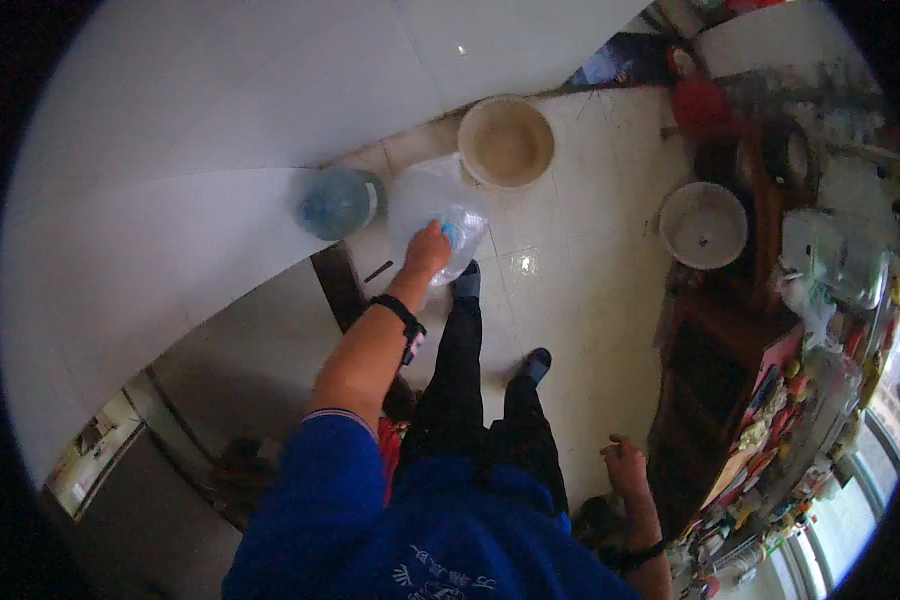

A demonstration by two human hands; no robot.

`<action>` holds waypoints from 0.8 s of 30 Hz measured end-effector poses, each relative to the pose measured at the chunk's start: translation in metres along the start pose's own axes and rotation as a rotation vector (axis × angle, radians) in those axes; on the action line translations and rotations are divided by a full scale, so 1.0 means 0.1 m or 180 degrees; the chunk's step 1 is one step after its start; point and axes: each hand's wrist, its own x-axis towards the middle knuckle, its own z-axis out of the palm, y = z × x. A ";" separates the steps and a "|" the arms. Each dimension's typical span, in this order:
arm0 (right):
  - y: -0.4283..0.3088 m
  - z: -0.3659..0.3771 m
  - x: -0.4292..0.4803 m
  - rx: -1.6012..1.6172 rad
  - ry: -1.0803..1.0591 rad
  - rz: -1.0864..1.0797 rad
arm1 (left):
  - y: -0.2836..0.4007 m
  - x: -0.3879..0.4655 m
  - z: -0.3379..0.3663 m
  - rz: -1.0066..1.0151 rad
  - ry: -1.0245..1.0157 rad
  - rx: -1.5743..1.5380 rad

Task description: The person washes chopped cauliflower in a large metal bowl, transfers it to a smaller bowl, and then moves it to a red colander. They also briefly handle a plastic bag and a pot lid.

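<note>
My left hand is closed on the blue top of a large, clear, wrapped plastic container, just beyond my left foot. The container looks like a water jug in plastic film, though the hand hides part of its top. Left of it stands a blue water-cooler bottle. A beige plastic basin is on the floor behind it to the right. My right hand hangs at my right side with its fingers apart, holding nothing.
A white wall rises at the left and ahead. At the right are a whitish bucket, dark wooden furniture and a cluttered surface beside a window. A small dark strip lies on the tiled floor. My feet stand on the tiles.
</note>
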 end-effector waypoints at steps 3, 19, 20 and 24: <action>-0.03 -0.02 0.01 -0.0042 -0.0008 0.0142 | -0.03 0.09 -0.30 -0.0052 -0.0154 -0.0051; 0.43 0.50 0.33 0.0864 -0.0191 0.0321 | -1.02 1.02 -0.62 -0.0145 0.0610 0.1022; 0.52 0.54 0.32 0.0871 -0.0187 0.0319 | -0.92 0.88 -0.64 0.0104 0.0700 0.1092; 0.78 0.63 0.02 0.1195 0.0158 0.0199 | -0.41 0.29 -0.52 0.0051 0.0598 0.0949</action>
